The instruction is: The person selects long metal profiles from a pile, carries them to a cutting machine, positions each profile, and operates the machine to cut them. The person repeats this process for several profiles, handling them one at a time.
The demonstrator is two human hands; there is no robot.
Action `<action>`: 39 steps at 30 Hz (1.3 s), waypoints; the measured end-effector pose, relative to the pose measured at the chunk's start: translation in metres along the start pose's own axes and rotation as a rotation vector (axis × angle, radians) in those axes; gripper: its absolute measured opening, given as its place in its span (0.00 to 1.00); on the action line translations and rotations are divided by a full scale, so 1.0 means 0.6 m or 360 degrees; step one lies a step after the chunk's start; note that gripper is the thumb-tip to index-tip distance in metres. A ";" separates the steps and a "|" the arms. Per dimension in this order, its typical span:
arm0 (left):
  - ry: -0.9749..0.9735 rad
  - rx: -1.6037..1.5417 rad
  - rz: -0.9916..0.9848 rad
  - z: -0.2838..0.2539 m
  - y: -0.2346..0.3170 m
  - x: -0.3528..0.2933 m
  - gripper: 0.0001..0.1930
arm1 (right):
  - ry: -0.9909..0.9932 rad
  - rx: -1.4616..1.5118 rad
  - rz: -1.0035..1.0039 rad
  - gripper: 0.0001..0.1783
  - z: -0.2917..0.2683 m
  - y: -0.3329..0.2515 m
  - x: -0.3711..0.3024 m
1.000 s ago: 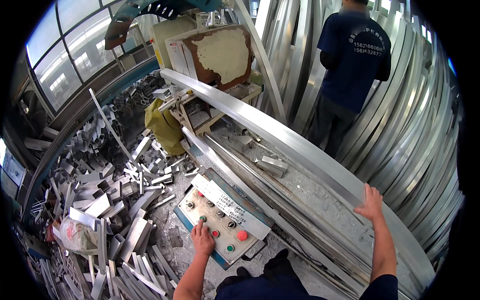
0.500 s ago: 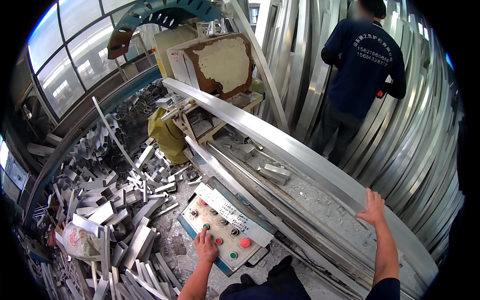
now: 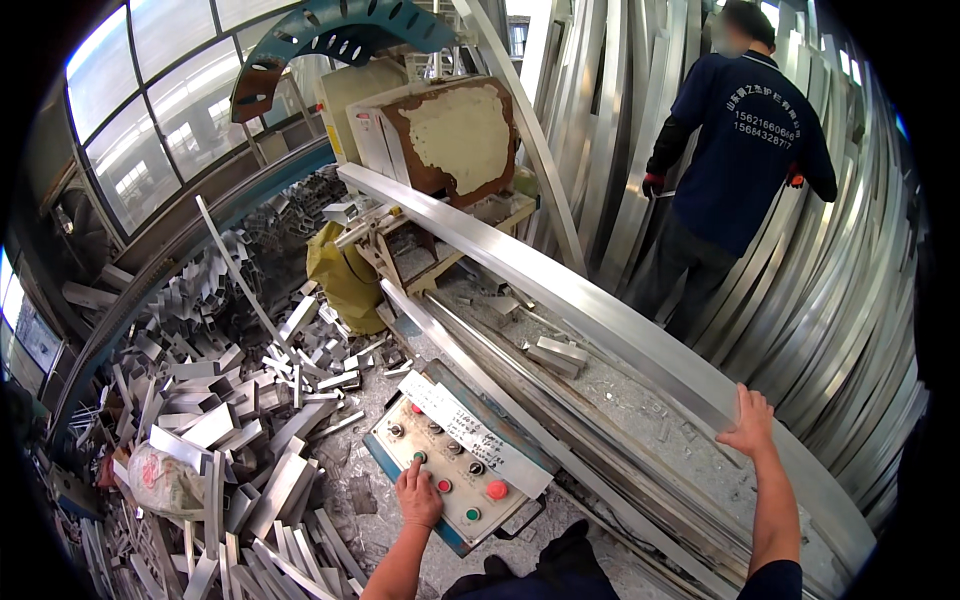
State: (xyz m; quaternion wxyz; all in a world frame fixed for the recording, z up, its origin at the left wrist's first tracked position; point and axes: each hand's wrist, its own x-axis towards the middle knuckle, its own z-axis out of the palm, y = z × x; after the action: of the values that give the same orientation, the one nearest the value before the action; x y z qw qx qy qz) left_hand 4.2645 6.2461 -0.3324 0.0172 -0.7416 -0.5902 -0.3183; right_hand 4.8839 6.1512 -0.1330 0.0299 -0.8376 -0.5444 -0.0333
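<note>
My left hand is over a control box with a pale panel and blue sides. Its index finger reaches a green button at the panel's left; the hand holds nothing. To the right, my right hand rests on a long silver rectangular metal tube, thumb spread and fingers laid over its surface, not wrapped round it. From there the tube slants away to the far left, its far end beside a worn cream-and-brown machine housing. A handwritten strip lies across the box.
Offcuts pile up at the left, with a white sack among them. A yellow bag hangs by the machine. Another person stands beyond the tube, facing upright metal lengths. Short cut pieces lie on the bench.
The whole view has shifted slightly, so the scene sits a little farther right and lower. One of the other person's red-gloved hands now shows at their left side. My hands keep their places.
</note>
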 end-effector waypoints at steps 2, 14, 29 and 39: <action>0.0021 -0.0015 0.0015 -0.004 0.002 0.001 0.12 | 0.0033 0.0032 -0.0017 0.62 -0.002 -0.005 0.000; 0.0016 -0.0030 0.0022 -0.011 -0.004 0.001 0.10 | -0.0086 0.0021 0.0036 0.59 -0.018 -0.016 0.008; -0.0240 -0.0138 0.0055 -0.003 -0.015 0.041 0.08 | -0.0062 0.0080 0.0035 0.53 -0.025 0.009 -0.010; -0.0074 -0.0073 0.0014 -0.012 0.047 0.012 0.13 | -0.0062 0.0050 0.0015 0.53 -0.013 0.022 -0.012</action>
State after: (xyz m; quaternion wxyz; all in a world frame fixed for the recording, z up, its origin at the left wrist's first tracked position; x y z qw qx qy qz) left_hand 4.2870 6.2411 -0.3132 -0.0123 -0.7516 -0.5798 -0.3143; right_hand 4.8928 6.1387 -0.1258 0.0326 -0.8401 -0.5414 -0.0081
